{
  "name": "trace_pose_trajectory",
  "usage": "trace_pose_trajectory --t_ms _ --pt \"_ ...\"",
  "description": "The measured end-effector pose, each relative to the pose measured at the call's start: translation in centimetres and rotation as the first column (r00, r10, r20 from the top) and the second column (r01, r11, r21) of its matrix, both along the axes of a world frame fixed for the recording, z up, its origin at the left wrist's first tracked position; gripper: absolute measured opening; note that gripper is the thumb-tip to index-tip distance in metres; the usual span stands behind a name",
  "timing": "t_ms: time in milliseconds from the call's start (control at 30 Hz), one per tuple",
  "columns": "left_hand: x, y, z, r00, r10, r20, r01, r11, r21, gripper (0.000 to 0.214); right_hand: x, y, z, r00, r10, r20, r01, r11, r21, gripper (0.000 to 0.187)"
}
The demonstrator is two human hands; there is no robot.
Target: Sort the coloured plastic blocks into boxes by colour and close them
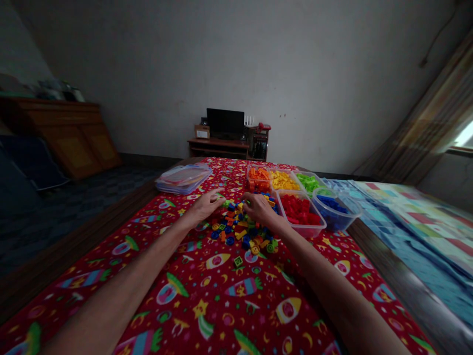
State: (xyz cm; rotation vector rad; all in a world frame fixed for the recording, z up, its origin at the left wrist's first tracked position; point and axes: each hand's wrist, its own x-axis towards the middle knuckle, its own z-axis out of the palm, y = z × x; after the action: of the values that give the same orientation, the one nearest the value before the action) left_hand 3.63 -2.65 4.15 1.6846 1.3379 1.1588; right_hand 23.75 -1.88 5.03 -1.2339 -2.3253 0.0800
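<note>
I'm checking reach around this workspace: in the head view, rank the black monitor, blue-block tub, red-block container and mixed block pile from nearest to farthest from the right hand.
1. Mixed block pile: right at the right hand.
2. Red-block container: just to its right.
3. Blue-block tub: farther right.
4. Black monitor: far back, ahead.

A plain grey wall (148, 64) is seen at back, with a dark monitor (225, 123) set on a low brown desk (218, 143). A wooden cabinet (74, 135) is placed left on dark patterned floor (131, 181). Dimly lit; bright window (464, 135) partly covered by curtain (421, 130) at right.
</note>
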Motion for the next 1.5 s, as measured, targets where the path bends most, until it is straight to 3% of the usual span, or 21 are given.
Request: trace_pose_trajectory --t_ms 133,233,333,433,533,633,767,867,1000,1133,1333,1500 --pt "0.1 0.3 -0.5 0.988 -0.087 0.125 0.093 0.995 -0.043 0.078 -0.6 -0.4 0.5 0.987 0.118 -0.113 -0.12 0.993 -0.013 0.03" --pt "0.6 0.5 -0.8 0.966 -0.165 0.202 0.179 0.982 -0.054 0.084 -1.0 -0.7 0.5 0.971 0.213 -0.111 -0.215 0.977 0.001 0.027" --pt "1.0 0.5 -0.6 0.96 -0.213 0.181 0.223 0.974 -0.035 0.082 -0.9 -1.0 0.7 0.966 0.25 -0.069 -0.249 0.968 0.027 0.02" --pt "1.0 0.7 -0.4 0.98 -0.185 0.068 0.185 0.983 0.009 0.074 -0.2 -1.0 1.0 0.971 0.232 -0.062 -0.229 0.972 0.046 0.019" --pt "0.4 1.0 -0.3 0.983 -0.099 -0.153 0.114 0.989 0.091 0.065 0.9 -0.5 1.4 0.985 0.156 -0.08 -0.151 0.987 0.058 0.019" --pt "-0.2 1.2 -0.5 0.932 -0.015 -0.363 0.087 0.98 0.181 0.054 2.6 0.4 2.0 0.994 0.053 -0.095 -0.048 0.997 0.06 0.016" --pt "-0.8 1.6 -1.4 0.852 0.078 -0.517 0.054 0.97 0.236 0.05 6.9 2.0 3.5 0.988 -0.134 -0.072 0.14 0.987 0.081 0.015" --pt "-1.1 2.3 -2.7 0.8 0.115 -0.589 0.051 0.965 0.258 0.049 11.4 3.9 4.8 0.95 -0.309 0.041 0.302 0.946 0.121 0.015" --pt "-1.3 2.9 -3.9 0.771 0.102 -0.629 0.051 0.974 0.221 0.053 17.1 6.6 6.2 0.831 -0.545 0.114 0.524 0.834 0.171 0.02" --pt "-1.4 2.8 -4.2 0.756 0.06 -0.651 0.075 0.981 0.177 0.054 20.1 8.3 7.3 0.784 -0.601 0.152 0.593 0.799 0.1 0.028" --pt "-1.8 2.7 -4.3 0.769 0.076 -0.634 0.068 0.978 0.199 0.051 18.9 7.8 8.3 0.821 -0.563 0.094 0.554 0.826 0.104 0.034" --pt "-1.0 2.4 -4.0 0.829 0.002 -0.56 0.116 0.978 0.175 0.05 13.9 4.9 7.1 0.939 -0.342 -0.028 0.344 0.935 0.09 0.03"
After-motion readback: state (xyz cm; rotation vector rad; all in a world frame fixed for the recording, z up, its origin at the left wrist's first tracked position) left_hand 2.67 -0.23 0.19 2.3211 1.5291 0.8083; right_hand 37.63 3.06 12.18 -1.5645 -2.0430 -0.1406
